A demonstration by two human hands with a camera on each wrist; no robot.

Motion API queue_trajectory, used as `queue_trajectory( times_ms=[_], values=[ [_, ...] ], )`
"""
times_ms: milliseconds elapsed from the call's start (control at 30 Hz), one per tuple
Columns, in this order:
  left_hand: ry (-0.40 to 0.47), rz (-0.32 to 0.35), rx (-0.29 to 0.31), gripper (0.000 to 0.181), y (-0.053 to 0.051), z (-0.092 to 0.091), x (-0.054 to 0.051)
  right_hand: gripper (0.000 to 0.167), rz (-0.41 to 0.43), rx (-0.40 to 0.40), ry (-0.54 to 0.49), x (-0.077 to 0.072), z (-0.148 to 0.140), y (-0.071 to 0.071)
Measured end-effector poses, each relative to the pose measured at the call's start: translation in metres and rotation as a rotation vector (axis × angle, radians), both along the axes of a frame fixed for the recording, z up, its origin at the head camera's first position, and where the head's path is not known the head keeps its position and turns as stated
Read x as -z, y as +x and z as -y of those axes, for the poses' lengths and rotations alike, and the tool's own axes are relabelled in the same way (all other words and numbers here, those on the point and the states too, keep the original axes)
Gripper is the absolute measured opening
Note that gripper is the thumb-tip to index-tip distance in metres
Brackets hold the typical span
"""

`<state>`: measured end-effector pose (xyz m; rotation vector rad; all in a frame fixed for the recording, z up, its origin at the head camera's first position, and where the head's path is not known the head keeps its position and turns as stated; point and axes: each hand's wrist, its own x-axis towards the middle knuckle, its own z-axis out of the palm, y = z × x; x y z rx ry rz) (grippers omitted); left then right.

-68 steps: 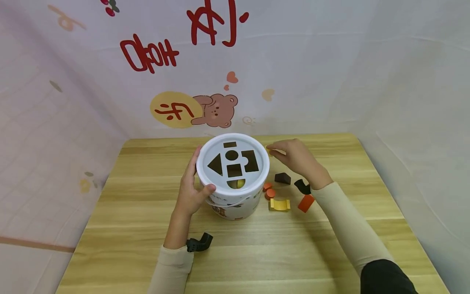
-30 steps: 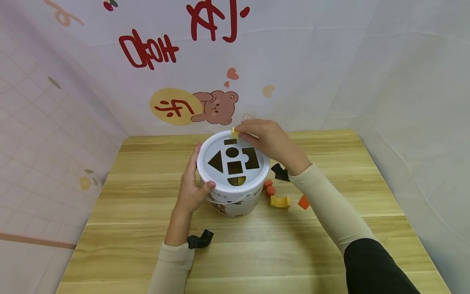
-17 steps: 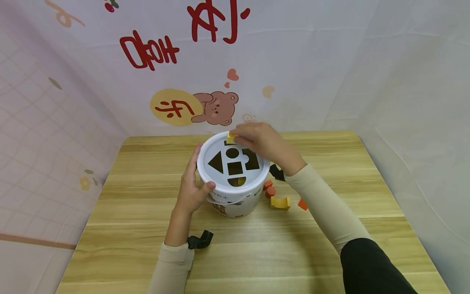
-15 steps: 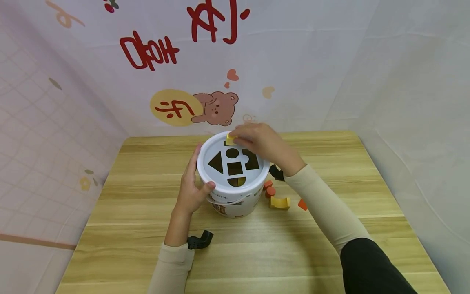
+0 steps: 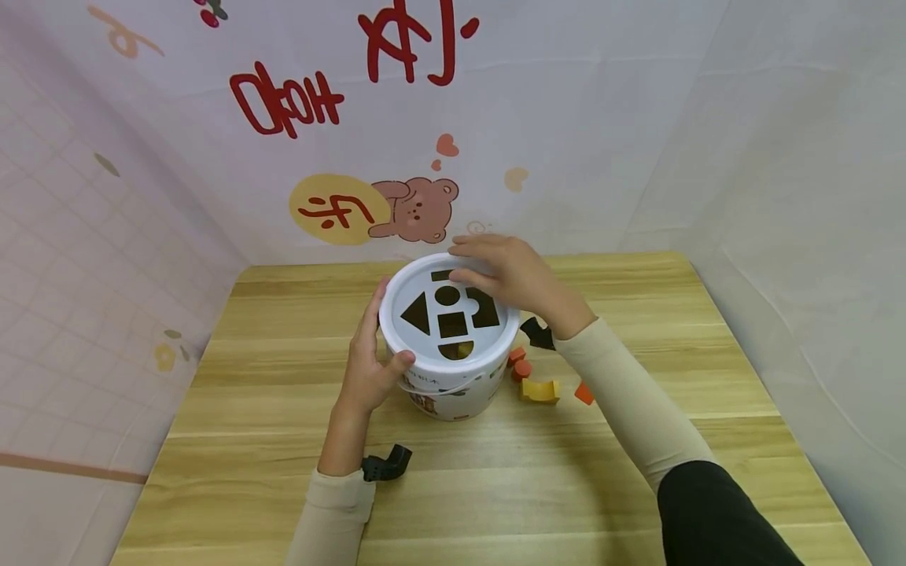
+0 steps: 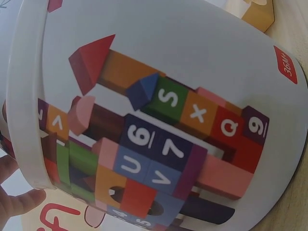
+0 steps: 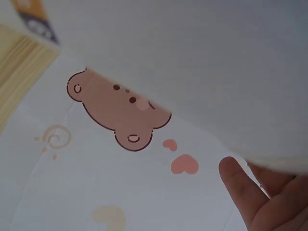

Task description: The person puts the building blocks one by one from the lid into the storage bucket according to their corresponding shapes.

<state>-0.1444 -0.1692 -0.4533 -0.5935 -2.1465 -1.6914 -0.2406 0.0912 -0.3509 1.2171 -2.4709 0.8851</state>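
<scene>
**Left hand (image 5: 368,371) gripped bucket (image 5: 456,399); right hand (image 5: 511,273) held nothing visible**

The bucket stood lidded on the table (image 5: 283,503), left thumb over its rim; the right hand's straight fingers hung apart by the lid's (image 5: 449,309) far slot (image 5: 442,276), contact unclear; 3 red blocks (image 5: 521,370) and 1 yellow block (image 5: 540,391) lay near, 1 red partly behind the right sleeve (image 5: 633,401); a slackened left grip could have let a far-edge push tip the bucket; a low-swung sleeve could have scattered blocks.
</scene>
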Motion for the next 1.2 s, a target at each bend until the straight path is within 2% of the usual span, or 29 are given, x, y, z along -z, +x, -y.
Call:
queue_trajectory(
  times_ms=[167, 300, 467, 600, 767, 967, 1067, 1200],
  values=[
    [0.002, 0.014, -0.008, 0.119, 0.001, 0.001, -0.002, 0.037, -0.016, 0.057, -0.062, 0.004, -0.018, -0.001],
    [-0.003, 0.018, -0.014, 0.115, 0.002, 0.0, -0.002, 0.039, 0.011, 0.159, -0.086, 0.019, -0.043, -0.003],
    [0.001, 0.003, -0.013, 0.11, 0.001, 0.0, -0.001, 0.05, 0.16, 0.294, -0.006, 0.051, -0.076, -0.004],
    [0.011, -0.001, -0.008, 0.11, 0.0, -0.001, 0.001, 0.057, 0.276, 0.358, 0.094, 0.083, -0.096, 0.001],
    [0.014, 0.003, -0.008, 0.111, 0.0, -0.001, 0.002, 0.06, 0.386, 0.384, 0.152, 0.117, -0.113, 0.011],
    [0.014, -0.001, -0.013, 0.111, 0.0, -0.001, 0.002, 0.056, 0.5, 0.407, 0.194, 0.139, -0.123, 0.021],
    [0.014, -0.001, -0.011, 0.111, 0.0, -0.001, 0.001, 0.053, 0.499, 0.383, 0.211, 0.149, -0.126, 0.025],
    [0.014, -0.002, -0.01, 0.111, 0.001, -0.001, 0.002, 0.042, 0.452, 0.354, 0.224, 0.161, -0.127, 0.029]
  ],
)
